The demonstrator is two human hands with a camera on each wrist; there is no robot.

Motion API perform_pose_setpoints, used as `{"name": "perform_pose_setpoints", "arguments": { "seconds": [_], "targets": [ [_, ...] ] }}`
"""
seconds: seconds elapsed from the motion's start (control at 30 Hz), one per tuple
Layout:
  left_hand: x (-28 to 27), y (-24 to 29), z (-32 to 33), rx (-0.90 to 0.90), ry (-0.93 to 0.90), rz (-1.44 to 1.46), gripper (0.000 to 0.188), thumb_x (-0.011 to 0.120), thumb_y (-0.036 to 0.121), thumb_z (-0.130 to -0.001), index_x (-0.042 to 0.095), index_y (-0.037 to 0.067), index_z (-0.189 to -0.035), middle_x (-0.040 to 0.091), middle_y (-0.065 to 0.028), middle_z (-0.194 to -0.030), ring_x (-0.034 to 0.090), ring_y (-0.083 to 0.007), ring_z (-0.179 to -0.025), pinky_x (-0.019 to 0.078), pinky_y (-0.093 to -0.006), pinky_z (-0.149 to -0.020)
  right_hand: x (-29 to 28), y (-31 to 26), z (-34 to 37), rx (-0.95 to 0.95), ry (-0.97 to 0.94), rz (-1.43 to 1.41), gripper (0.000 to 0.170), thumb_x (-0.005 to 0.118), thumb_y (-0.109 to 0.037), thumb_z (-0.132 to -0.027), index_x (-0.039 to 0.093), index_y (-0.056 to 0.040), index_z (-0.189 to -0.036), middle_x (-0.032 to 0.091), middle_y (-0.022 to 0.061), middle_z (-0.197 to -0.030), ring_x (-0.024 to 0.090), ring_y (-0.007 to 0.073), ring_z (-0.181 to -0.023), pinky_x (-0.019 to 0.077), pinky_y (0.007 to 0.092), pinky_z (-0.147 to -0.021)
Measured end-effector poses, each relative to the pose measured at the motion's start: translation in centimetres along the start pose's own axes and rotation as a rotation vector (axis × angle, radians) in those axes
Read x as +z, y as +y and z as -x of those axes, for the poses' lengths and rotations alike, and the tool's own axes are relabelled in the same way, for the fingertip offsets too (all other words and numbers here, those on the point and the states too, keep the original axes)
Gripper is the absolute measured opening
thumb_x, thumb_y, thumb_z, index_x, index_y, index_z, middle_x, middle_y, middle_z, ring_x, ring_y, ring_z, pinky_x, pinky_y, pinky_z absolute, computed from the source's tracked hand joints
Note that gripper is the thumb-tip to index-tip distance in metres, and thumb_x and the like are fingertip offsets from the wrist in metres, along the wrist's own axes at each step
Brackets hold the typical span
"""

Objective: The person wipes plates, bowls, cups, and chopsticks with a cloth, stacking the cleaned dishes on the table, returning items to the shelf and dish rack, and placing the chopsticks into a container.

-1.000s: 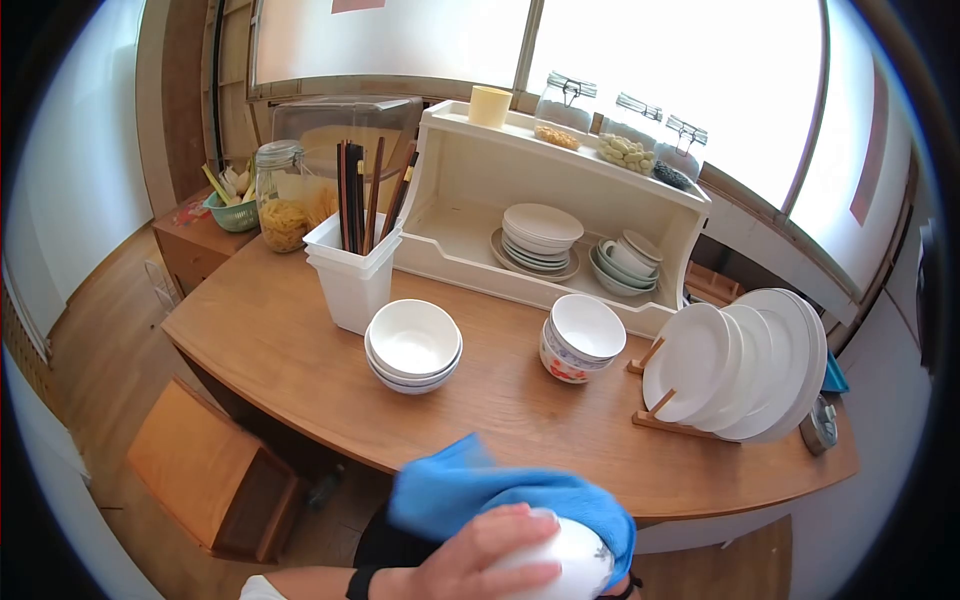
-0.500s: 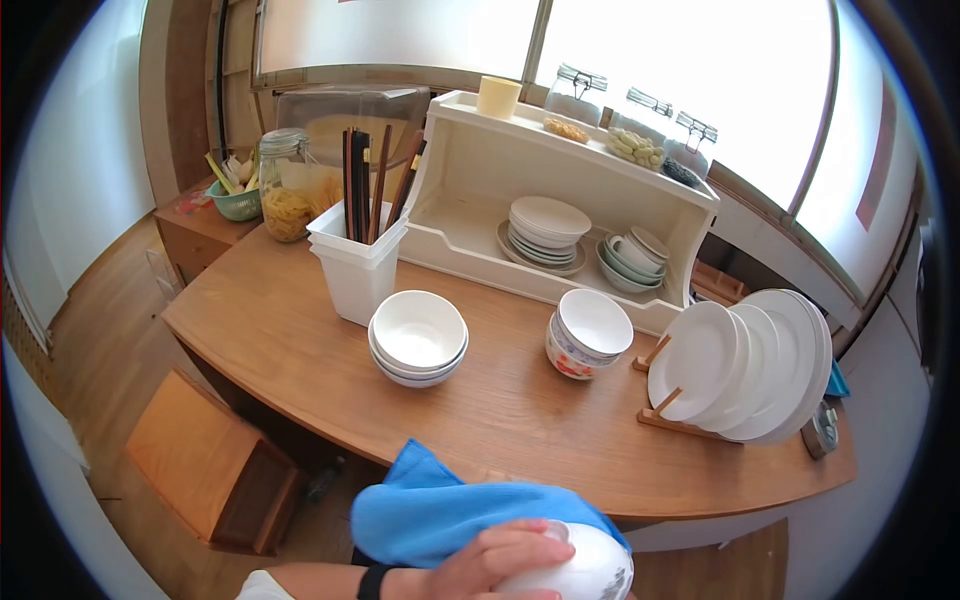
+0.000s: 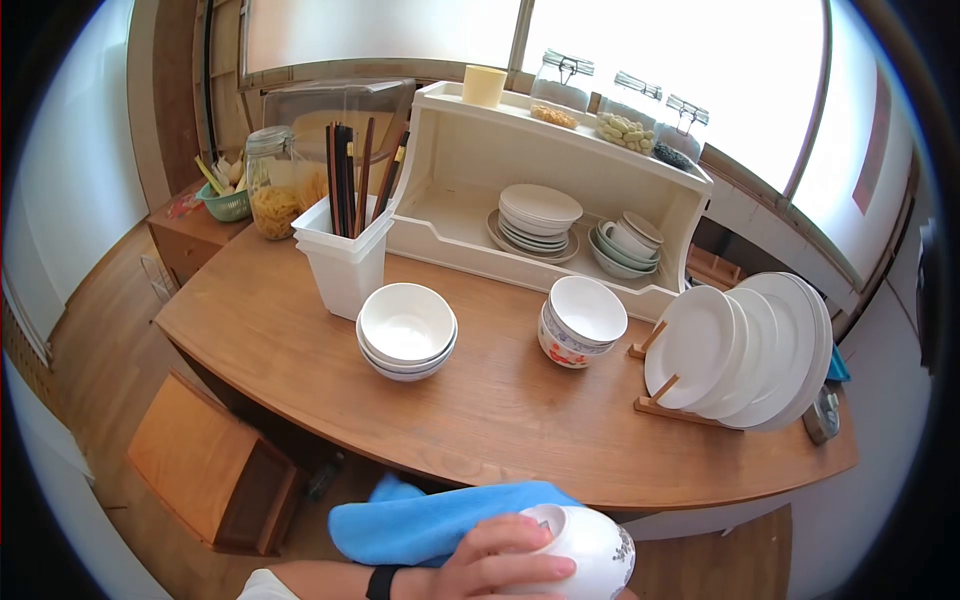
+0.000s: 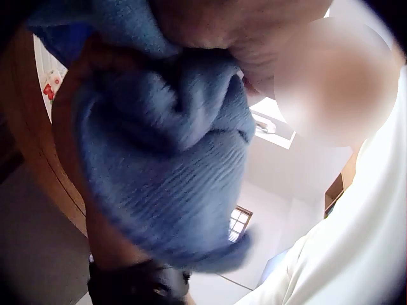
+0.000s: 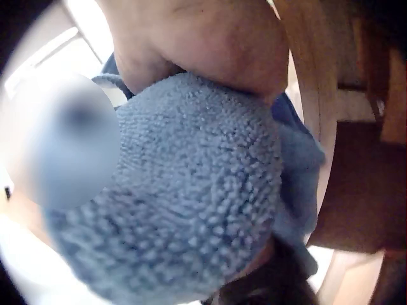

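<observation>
A white bowl (image 3: 592, 548) with a grey floral print is turned with its foot up at the bottom of the head view. My left hand (image 3: 500, 560) grips it, fingers lying over the foot. A blue cloth (image 3: 430, 522) is spread behind and under the bowl, one end hanging to the left. In the head view the bowl and cloth mostly hide my right hand. The right wrist view has the right hand (image 5: 203, 41) holding the bunched, nubby cloth. Folds of the same cloth fill the middle of the left wrist view.
On the wooden table (image 3: 480, 420) stand a stack of white bowls (image 3: 408, 325), patterned bowls (image 3: 580, 320), plates in a wooden rack (image 3: 690, 350) and a white holder (image 3: 345, 265) with chopsticks. Behind them, a cream shelf (image 3: 450, 230) carries dishes and jars. A wooden stool (image 3: 205, 460) stands left.
The cloth's loose end has swung left and dropped lower. The bowl has turned in the left hand, bringing its foot and floral print more into view. The bowls on the table stay put.
</observation>
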State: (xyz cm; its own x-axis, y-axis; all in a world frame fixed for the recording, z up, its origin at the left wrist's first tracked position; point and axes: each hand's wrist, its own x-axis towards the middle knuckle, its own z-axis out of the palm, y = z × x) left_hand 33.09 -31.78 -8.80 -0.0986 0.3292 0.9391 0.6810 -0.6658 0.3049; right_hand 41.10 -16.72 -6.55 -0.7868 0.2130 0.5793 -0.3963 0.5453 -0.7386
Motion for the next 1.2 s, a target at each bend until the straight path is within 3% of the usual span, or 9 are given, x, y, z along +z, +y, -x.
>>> {"name": "perform_pose_setpoints", "arguments": {
  "seconds": [0.27,0.4,0.5,0.63,0.73,0.93,0.97,1.07,1.2],
  "targets": [
    [-1.7,-0.2,-1.2,-0.107,-0.014,0.039,0.038,0.067,0.02,-0.083,0.054,0.002,-0.114,0.048,-0.0314,-0.125,0.052,-0.0432,-0.114,0.0393,-0.054,-0.098,0.2,-0.8,0.9,0.028,0.028,-0.037,0.033,0.071,-0.02,-0.075,0.068,-0.0036,-0.103,0.068,0.0116,-0.1,0.063,0.0296,-0.095,0.0471,0.0387,-0.088],
    [0.2,-0.7,1.2,-0.105,0.06,0.04,0.05,0.074,0.011,-0.077,0.052,0.007,-0.122,0.046,-0.0235,-0.126,0.05,-0.0341,-0.115,0.0424,-0.0458,-0.099,0.9,-0.4,0.9,0.073,0.033,-0.187,0.029,0.07,-0.017,-0.077,0.067,-0.0034,-0.102,0.067,0.0118,-0.098,0.064,0.0271,-0.091,0.0487,0.0364,-0.083],
    [0.0,-0.7,0.6,-0.082,0.095,0.056,0.041,0.067,0.019,-0.084,0.05,0.003,-0.117,0.045,-0.0335,-0.128,0.052,-0.0444,-0.113,0.0382,-0.0534,-0.1,1.1,-0.3,0.7,0.12,0.052,-0.322,0.027,0.069,-0.014,-0.078,0.066,-0.0032,-0.102,0.067,0.012,-0.097,0.064,0.0252,-0.088,0.0499,0.0347,-0.079],
    [-3.1,-0.9,-0.7,-0.301,-0.188,0.034,0.037,0.067,0.015,-0.083,0.052,0.009,-0.116,0.042,-0.0279,-0.133,0.049,-0.0367,-0.116,0.0416,-0.0494,-0.099,0.9,0.0,0.2,0.155,0.094,-0.458,0.025,0.068,-0.012,-0.079,0.065,-0.003,-0.102,0.066,0.0121,-0.096,0.064,0.0232,-0.085,0.0511,0.033,-0.075],
    [-2.2,-0.5,-0.4,-0.347,-0.091,-0.039,0.038,0.064,0.01,-0.083,0.05,0.008,-0.118,0.041,-0.0307,-0.132,0.051,-0.0403,-0.115,0.0427,-0.0473,-0.097,0.6,1.5,0.4,0.029,-0.072,0.21,0.028,0.07,-0.016,-0.078,0.065,-0.0026,-0.102,0.066,0.0125,-0.097,0.065,0.0232,-0.086,0.0513,0.0328,-0.074],
    [0.7,-2.1,1.7,-0.294,0.164,0.124,0.047,0.068,-0.001,-0.076,0.049,0.007,-0.119,0.042,-0.03,-0.132,0.048,-0.0397,-0.12,0.0392,-0.0485,-0.102,6.1,2.3,4.6,0.639,0.428,-1.313,0.036,0.068,-0.019,-0.085,0.057,-0.0029,-0.116,0.06,0.0124,-0.118,0.058,0.0227,-0.106,0.0475,0.0338,-0.09],
    [0.5,-2.9,2.1,-0.285,0.131,0.119,0.049,0.065,0.006,-0.081,0.043,0.007,-0.125,0.038,-0.0311,-0.134,0.048,-0.0415,-0.12,0.0408,-0.0484,-0.1,5.1,4.9,5.7,0.673,0.259,-0.819,0.041,0.07,-0.016,-0.083,0.055,-0.0033,-0.119,0.059,0.0119,-0.121,0.058,0.0226,-0.109,0.0475,0.0345,-0.09],
    [-1.1,-3.3,0.8,-0.421,-0.018,0.168,0.062,0.062,0.016,-0.088,0.026,0.01,-0.138,0.032,-0.0343,-0.138,0.046,-0.0431,-0.123,0.0405,-0.0483,-0.1,1.8,4.1,2.7,0.057,0.044,-0.022,0.043,0.076,-0.01,-0.073,0.06,-0.0036,-0.113,0.065,0.0126,-0.107,0.063,0.0272,-0.099,0.0496,0.0351,-0.084],
    [-0.9,-2.8,0.3,-0.795,0.157,0.305,0.061,0.056,0.036,-0.092,0.03,0.003,-0.137,0.046,-0.0256,-0.132,0.052,-0.0339,-0.12,0.0417,-0.044,-0.101,0.0,1.5,0.9,0.067,0.076,0.1,0.039,0.075,-0.008,-0.071,0.063,-0.0031,-0.108,0.067,0.0131,-0.101,0.064,0.0297,-0.094,0.0501,0.0354,-0.083]
  ]
}}
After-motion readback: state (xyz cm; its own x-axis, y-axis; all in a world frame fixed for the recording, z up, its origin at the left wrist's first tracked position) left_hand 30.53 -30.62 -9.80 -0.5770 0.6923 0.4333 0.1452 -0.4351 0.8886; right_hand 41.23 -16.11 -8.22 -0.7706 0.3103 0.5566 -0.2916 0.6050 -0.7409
